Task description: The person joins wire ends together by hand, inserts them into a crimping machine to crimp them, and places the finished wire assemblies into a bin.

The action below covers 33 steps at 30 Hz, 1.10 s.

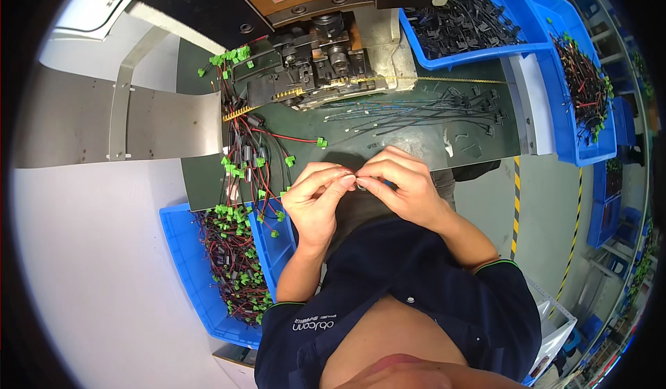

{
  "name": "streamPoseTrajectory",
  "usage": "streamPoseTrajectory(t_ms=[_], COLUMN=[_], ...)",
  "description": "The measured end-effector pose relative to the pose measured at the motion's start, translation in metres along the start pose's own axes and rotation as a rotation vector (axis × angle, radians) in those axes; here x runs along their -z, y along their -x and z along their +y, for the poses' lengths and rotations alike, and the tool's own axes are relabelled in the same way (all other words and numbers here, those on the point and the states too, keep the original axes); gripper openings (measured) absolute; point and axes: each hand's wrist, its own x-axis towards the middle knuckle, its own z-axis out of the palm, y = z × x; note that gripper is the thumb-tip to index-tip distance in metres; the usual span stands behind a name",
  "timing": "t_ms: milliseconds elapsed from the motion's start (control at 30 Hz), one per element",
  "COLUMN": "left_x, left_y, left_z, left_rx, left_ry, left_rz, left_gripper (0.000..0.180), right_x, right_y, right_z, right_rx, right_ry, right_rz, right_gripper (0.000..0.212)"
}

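Observation:
My left hand (312, 200) and my right hand (404, 184) meet fingertip to fingertip just past the near edge of the green bench. Both are closed in a pinch. Something small and dark shows between the fingertips, too little of it to name. Beyond my hands stands a metal crimping press (326, 59), with a strip of brass-coloured terminals (288, 94) running through it. Left of my hands, a heap of red and black wire leads (243, 146) with green connectors hangs over the bench edge. Several black cables (444, 115) lie spread on the bench to the right.
A blue bin (182, 250) at lower left holds many green-tipped leads. Another blue bin (444, 63) at far right is full of black cables, with a third bin (572, 154) of red and black leads beside it. A curved metal sheet (166, 125) extends left of the press.

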Motion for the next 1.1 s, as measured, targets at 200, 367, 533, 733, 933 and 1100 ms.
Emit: streamPoseTrajectory(t_ms=[200,367,533,733,933,1100], left_x=[0.002,0.001,0.008,0.005,0.012,0.016], left_y=[0.002,-0.010,-0.007,-0.008,-0.007,-0.011], left_z=[-0.003,0.000,0.007,0.010,0.009,0.018], left_rx=[-0.086,-0.220,-0.122,-0.079,-0.011,0.067], left_ry=[-0.135,-0.122,-0.179,-0.040,-0.040,-0.095], left_rz=[0.069,-0.008,-0.052,0.054,-0.008,-0.072], left_gripper=[0.013,0.014,0.015,0.018,0.019,0.018], right_x=[-0.010,-0.002,-0.002,-0.008,-0.008,-0.007], right_y=[0.007,-0.002,-0.009,-0.016,-0.017,-0.015], right_z=[0.003,0.008,0.009,0.010,0.009,0.005], right_rx=[-0.376,-0.317,-0.255,-0.160,-0.094,-0.261], right_ry=[-0.490,-0.424,-0.414,-0.373,-0.323,-0.407], right_rz=[0.044,-0.118,-0.075,-0.064,-0.113,-0.133], right_gripper=[0.009,0.009,0.007,0.010,0.011,0.009])
